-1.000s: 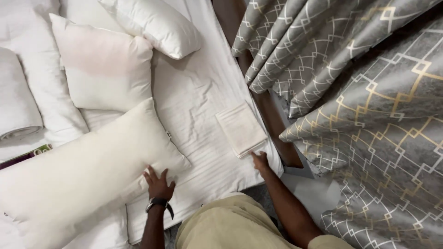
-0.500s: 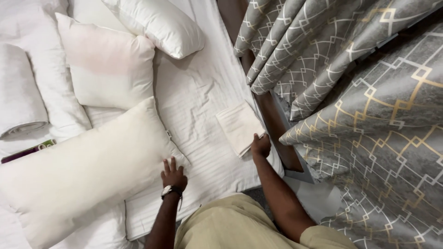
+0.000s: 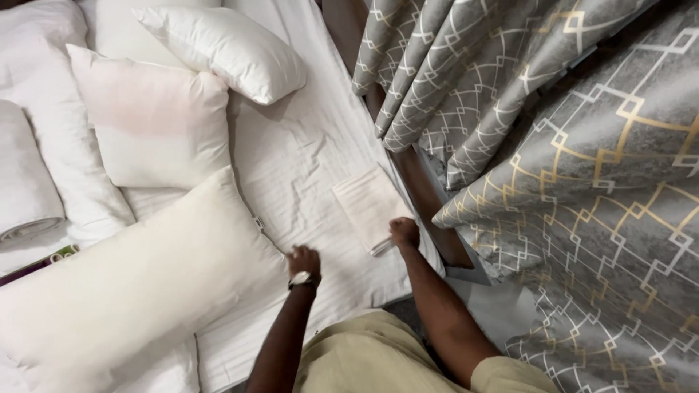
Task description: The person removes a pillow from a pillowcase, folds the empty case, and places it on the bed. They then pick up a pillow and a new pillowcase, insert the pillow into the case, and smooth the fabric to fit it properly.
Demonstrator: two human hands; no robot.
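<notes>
Nearby, the right hand [image 3: 403, 231] grips a folded cloth [image 3: 370, 206] beside curtains [image 3: 553, 145]; the left hand [image 3: 303, 260], curled and empty, touches the long pillow [image 3: 138, 291].

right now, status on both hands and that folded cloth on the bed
Right hand closed on near corner of folded white cloth. Left hand loosely curled above sheet, beside big pillow. Grey curtain hangs close alongside.

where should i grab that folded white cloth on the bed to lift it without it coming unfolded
Take the folded cloth by its near short edge, where the right hand already rests, coming from the foot of the bed. The stacked layers show along that near end, so fingers probably can pinch them all together. It lies flat on the sheet close to the wooden bed frame, leaving little room from that side.
</notes>
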